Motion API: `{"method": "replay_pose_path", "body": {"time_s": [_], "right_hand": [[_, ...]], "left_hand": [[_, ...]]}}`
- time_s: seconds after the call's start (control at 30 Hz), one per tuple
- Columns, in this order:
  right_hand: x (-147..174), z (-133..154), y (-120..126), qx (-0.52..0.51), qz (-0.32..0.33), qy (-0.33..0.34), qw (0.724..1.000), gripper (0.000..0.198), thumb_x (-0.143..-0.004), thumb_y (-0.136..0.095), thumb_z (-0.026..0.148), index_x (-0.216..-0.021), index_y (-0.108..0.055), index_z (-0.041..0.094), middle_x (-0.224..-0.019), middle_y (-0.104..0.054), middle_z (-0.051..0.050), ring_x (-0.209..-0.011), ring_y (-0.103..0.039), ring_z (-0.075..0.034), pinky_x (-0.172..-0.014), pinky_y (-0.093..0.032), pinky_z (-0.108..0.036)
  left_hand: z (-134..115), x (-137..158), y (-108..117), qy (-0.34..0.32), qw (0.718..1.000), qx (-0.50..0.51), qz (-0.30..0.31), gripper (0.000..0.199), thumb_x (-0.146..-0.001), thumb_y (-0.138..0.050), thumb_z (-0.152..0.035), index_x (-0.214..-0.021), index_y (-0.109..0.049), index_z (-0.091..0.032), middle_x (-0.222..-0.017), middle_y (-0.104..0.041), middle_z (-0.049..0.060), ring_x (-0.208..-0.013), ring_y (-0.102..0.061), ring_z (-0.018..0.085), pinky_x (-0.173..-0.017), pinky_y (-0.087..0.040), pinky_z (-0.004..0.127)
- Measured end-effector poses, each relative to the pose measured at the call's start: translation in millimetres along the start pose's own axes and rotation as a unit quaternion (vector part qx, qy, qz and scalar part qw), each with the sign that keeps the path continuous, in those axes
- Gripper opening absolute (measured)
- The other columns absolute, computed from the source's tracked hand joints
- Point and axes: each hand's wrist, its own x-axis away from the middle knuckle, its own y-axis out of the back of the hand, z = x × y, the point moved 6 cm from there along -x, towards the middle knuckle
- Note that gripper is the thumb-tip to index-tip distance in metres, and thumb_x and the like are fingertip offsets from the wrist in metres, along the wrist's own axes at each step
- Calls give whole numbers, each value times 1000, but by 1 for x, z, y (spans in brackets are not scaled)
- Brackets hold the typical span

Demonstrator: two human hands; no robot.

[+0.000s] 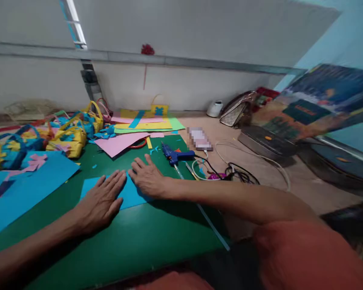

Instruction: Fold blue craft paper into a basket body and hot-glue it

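A strip of blue paper [131,199] lies on the green board [157,237] in front of me. My left hand [101,201] rests flat on its left part, fingers stretched out. On the right part my right hand [147,177] presses down with its fingers spread, and it holds nothing. Just beyond the right hand lies a blue glue gun [177,155], with a long clear glue stick [211,225] running from it under my right forearm. Pink paper [121,143] partly covers a pair of red-handled scissors [139,143].
Several small paper bags [68,139] in yellow and blue crowd the left, behind a large blue sheet [27,193]. Yellow and green sheets [151,125] are stacked at the back. A phone [199,139] and tangled cables [242,173] lie to the right.
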Motion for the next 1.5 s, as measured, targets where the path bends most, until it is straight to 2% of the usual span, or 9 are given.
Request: {"method": "replay_pose_path", "body": {"time_s": [0.17,0.33,0.53,0.7,0.87,0.97,1.07,1.23,1.5], "right_hand": [[8,-13,2,-2,-3,38,999,30,-87,-38,16,-110,-58,12,-118,-54,-15,-117,-38,-30,-97,-26,-53],[31,-38,-4,7,23,4,1000,34,-86,-37,13,-116,-54,13,-120,-51,-19,-119,-37,-33,-92,-27,-56],[53,-56,-10,18,69,-51,996,44,-81,-41,8,-122,-50,19,-123,-49,-17,-121,-34,-34,-92,-24,-57],[54,-62,0,-5,70,-85,994,40,-76,-45,6,-113,-57,14,-130,-46,-19,-125,-31,-35,-96,-18,-57],[51,-47,11,-69,40,-120,990,47,-80,-43,8,-126,-44,10,-127,-51,-16,-118,-43,-25,-97,-25,-46],[52,-30,4,-76,53,-111,989,37,-87,-41,19,-122,-48,9,-122,-57,-15,-113,-48,-25,-96,-28,-46],[56,-18,-3,-74,64,-92,991,36,-91,-34,19,-120,-52,8,-125,-54,-16,-118,-46,-26,-97,-28,-47],[60,-16,-11,-68,66,-74,993,40,-93,-26,18,-122,-51,5,-128,-51,-21,-119,-45,-28,-99,-26,-50],[59,-17,-14,-47,74,-60,994,40,-91,-27,14,-123,-50,5,-129,-51,-20,-119,-44,-27,-101,-24,-53]], "left_hand": [[0,-1,6,15,999,19,27,55,-93,-23,-35,-143,-17,-12,-149,-15,7,-138,-16,24,-108,-24,45],[0,-2,9,20,998,39,39,57,-93,-22,-37,-144,-13,-13,-150,-12,6,-138,-13,23,-110,-21,46],[3,-1,9,20,998,53,38,57,-94,-21,-37,-144,-10,-15,-150,-11,6,-139,-12,24,-110,-19,46],[0,-5,11,23,996,56,60,56,-93,-20,-36,-144,-13,-13,-150,-9,7,-139,-10,24,-110,-18,48],[-26,-24,17,12,993,69,93,56,-92,-22,-35,-143,-18,-12,-150,-8,7,-139,-8,24,-110,-17,48],[-42,-37,21,8,993,75,95,58,-91,-24,-34,-143,-16,-11,-150,-9,9,-139,-8,25,-110,-18,50],[-47,-43,22,6,992,76,101,59,-90,-24,-34,-143,-16,-10,-150,-10,10,-139,-9,25,-110,-18,50],[-27,-30,19,25,993,61,94,58,-91,-22,-35,-143,-17,-12,-150,-11,7,-139,-10,24,-109,-19,49],[24,23,12,103,991,38,80,57,-91,-23,-41,-144,-18,-21,-150,-14,2,-138,-15,26,-107,-21,52]]}}
